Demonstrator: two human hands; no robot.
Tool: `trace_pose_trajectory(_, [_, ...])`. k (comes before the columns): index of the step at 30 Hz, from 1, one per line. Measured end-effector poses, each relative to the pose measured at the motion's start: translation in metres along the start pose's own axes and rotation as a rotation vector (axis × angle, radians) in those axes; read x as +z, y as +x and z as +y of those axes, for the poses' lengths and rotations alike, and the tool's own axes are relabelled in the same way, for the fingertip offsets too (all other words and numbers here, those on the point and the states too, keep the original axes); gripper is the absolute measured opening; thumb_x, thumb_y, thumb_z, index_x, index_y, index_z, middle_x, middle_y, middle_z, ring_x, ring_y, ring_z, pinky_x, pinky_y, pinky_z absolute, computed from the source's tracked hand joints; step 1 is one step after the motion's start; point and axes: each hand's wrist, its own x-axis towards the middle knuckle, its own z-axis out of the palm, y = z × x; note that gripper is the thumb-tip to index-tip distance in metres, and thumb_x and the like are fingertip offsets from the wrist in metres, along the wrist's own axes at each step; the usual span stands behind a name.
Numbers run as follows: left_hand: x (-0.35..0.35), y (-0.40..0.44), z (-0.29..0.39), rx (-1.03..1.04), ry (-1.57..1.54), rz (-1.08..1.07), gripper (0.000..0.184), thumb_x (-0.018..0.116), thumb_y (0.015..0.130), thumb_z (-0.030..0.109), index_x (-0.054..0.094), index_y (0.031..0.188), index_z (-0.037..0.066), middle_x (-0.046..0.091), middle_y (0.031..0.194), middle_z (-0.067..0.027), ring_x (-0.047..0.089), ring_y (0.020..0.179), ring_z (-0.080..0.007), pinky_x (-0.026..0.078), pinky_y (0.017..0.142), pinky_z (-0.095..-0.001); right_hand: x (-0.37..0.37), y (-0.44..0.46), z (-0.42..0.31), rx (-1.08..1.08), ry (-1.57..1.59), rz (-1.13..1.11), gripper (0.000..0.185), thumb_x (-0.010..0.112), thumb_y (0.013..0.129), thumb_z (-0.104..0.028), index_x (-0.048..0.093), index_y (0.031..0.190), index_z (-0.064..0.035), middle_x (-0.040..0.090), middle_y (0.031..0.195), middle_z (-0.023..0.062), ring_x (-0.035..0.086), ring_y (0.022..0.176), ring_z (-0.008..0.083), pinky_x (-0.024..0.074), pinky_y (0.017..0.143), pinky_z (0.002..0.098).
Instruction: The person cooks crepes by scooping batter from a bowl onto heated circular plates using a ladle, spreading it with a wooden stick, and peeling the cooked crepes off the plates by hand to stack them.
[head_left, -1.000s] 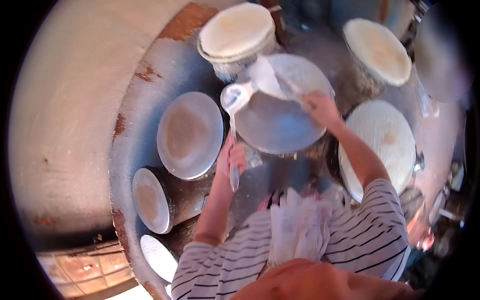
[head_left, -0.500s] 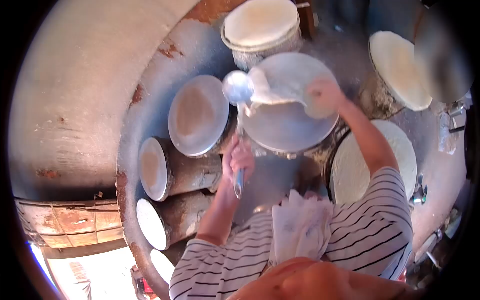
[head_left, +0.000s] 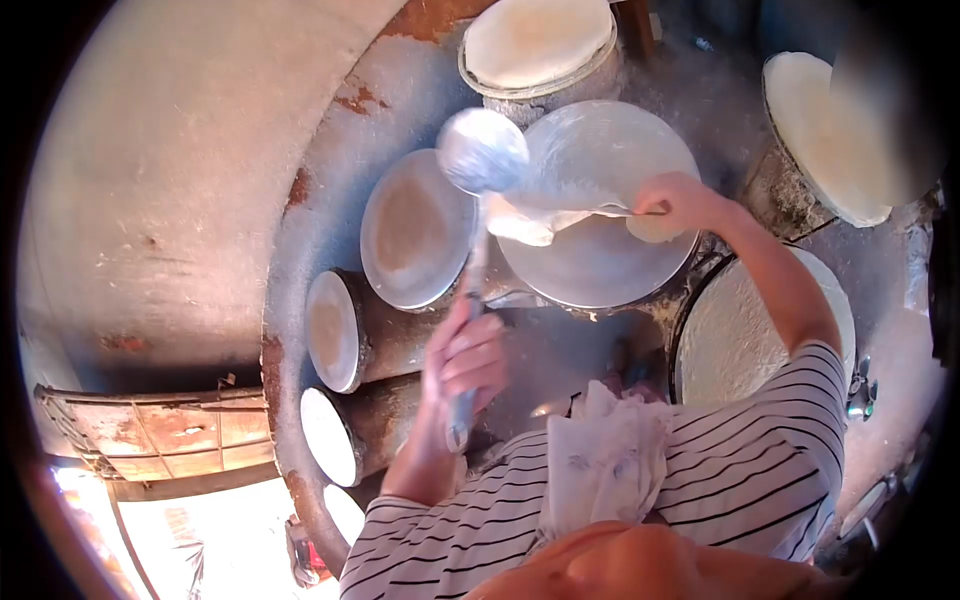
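Observation:
My left hand (head_left: 468,362) is wrapped round the handle of a large metal ladle (head_left: 483,150), whose bowl is raised near the left edge of the central round griddle (head_left: 600,265). At the griddle's right side, my right hand (head_left: 680,203) pinches the edge of a thin pale sheet (head_left: 545,218). The sheet stretches leftward over the griddle and its left end lies just below the ladle bowl. Whether the sheet touches the ladle I cannot tell.
Left of centre are a round plate with a brown middle (head_left: 405,230) and a smaller one (head_left: 332,330). Pale-covered griddles stand at the top (head_left: 538,45), upper right (head_left: 825,140) and right (head_left: 730,330). A curved wall (head_left: 180,200) rises at the left.
The ladle has risen, and my left hand is lower in view. The sheet has been drawn down off the griddle's upper part into a narrow fold. The view has shifted.

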Motion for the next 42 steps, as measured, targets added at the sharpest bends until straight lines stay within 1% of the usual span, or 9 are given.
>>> trace_pose_trajectory(4, [-0.004, 0.014, 0.020, 0.054, 0.435, 0.062, 0.043, 0.035, 0.099, 0.036, 0.036, 0.064, 0.011, 0.035, 0.044, 0.0023, 0.035, 0.033, -0.0073, 0.031, 0.031, -0.0217, 0.005, 0.025, 0.036, -0.145, -0.048, 0.230, 0.022, 0.065, 0.067, -0.006, 0.070, 0.088, -0.0077, 0.065, 0.080, 0.0090, 0.060, 0.071, 0.0244, 0.0464, 0.061, 0.0356])
trace_pose_trajectory(11, [-0.001, -0.025, 0.039, -0.007, 0.249, 0.157, 0.038, 0.037, 0.100, 0.032, 0.039, 0.069, 0.009, 0.036, 0.054, 0.0028, 0.035, 0.040, -0.0071, 0.031, 0.034, -0.0214, -0.044, -0.080, -0.009, 0.203, 0.153, -0.091, 0.031, 0.063, 0.060, 0.002, 0.067, 0.091, -0.0035, 0.064, 0.087, 0.0079, 0.062, 0.082, 0.0224, 0.0469, 0.070, 0.0292])
trace_pose_trajectory(14, [-0.044, -0.011, 0.043, 0.184, 0.441, 0.449, 0.030, 0.036, 0.100, 0.027, 0.043, 0.075, 0.012, 0.035, 0.058, 0.0045, 0.034, 0.042, -0.0045, 0.030, 0.034, -0.0196, 0.008, -0.082, 0.024, 0.075, 0.128, 0.318, 0.035, 0.062, 0.057, 0.005, 0.067, 0.091, -0.0033, 0.065, 0.093, 0.0088, 0.062, 0.087, 0.0246, 0.0481, 0.074, 0.0307])
trace_pose_trajectory(16, [-0.050, -0.001, 0.017, 0.191, 0.602, 0.576, 0.019, 0.041, 0.099, 0.018, 0.045, 0.114, 0.027, 0.034, 0.062, 0.0070, 0.034, 0.045, -0.0015, 0.026, 0.035, -0.0145, 0.029, -0.081, 0.004, -0.092, -0.070, 0.271, 0.033, 0.061, 0.059, 0.007, 0.067, 0.090, -0.0035, 0.064, 0.092, 0.0092, 0.062, 0.085, 0.0272, 0.0492, 0.076, 0.0327])
trace_pose_trajectory(17, [-0.041, -0.008, 0.017, 0.130, 0.622, 0.524, 0.004, 0.040, 0.099, 0.022, 0.044, 0.100, 0.022, 0.035, 0.059, 0.0062, 0.035, 0.043, -0.0025, 0.028, 0.035, -0.0160, 0.033, -0.096, -0.013, -0.083, -0.211, 0.319, 0.033, 0.060, 0.060, 0.006, 0.067, 0.090, -0.0051, 0.064, 0.093, 0.0087, 0.062, 0.087, 0.0281, 0.0490, 0.078, 0.0338])
trace_pose_trajectory(20, [-0.017, -0.053, 0.030, -0.021, 0.642, 0.343, 0.037, 0.036, 0.100, 0.034, 0.041, 0.070, 0.013, 0.036, 0.051, 0.0045, 0.035, 0.038, -0.0051, 0.030, 0.033, -0.0192, 0.061, -0.171, -0.098, 0.199, -0.460, 0.365, 0.031, 0.059, 0.064, 0.006, 0.068, 0.090, -0.0093, 0.065, 0.096, 0.0077, 0.063, 0.084, 0.0233, 0.0498, 0.072, 0.0326])
trace_pose_trajectory(25, [-0.030, -0.090, 0.082, -0.030, 0.461, 0.015, 0.041, 0.036, 0.099, 0.034, 0.037, 0.064, 0.013, 0.030, 0.043, 0.0046, 0.034, 0.033, -0.0070, 0.030, 0.031, -0.0206, 0.247, -0.040, -0.174, 0.524, 0.900, 0.724, 0.034, 0.057, 0.082, -0.005, 0.053, 0.115, -0.0104, 0.064, 0.088, 0.0058, 0.054, 0.063, 0.0116, 0.0424, 0.052, 0.0247])
trace_pose_trajectory(31, [-0.038, -0.114, 0.124, -0.267, 0.095, -0.197, 0.036, 0.047, 0.096, 0.022, 0.035, 0.064, 0.010, 0.030, 0.046, 0.0034, 0.035, 0.034, -0.0053, 0.033, 0.032, -0.0201, 0.392, 0.107, -0.170, 0.491, 1.244, 1.204, 0.034, 0.053, 0.093, -0.018, 0.047, 0.126, -0.0138, 0.053, 0.069, -0.0007, 0.041, 0.044, 0.0067, 0.0316, 0.038, 0.0223])
trace_pose_trajectory(42, [-0.049, -0.129, 0.129, -0.284, 0.247, -0.187, 0.040, 0.048, 0.096, 0.029, 0.037, 0.064, 0.009, 0.033, 0.047, 0.0023, 0.034, 0.035, -0.0059, 0.032, 0.033, -0.0202, 0.328, 0.018, -0.179, 0.627, 0.992, 1.526, 0.040, 0.054, 0.090, -0.015, 0.051, 0.130, -0.0150, 0.046, 0.063, -0.0024, 0.035, 0.041, 0.0059, 0.0278, 0.035, 0.0230])
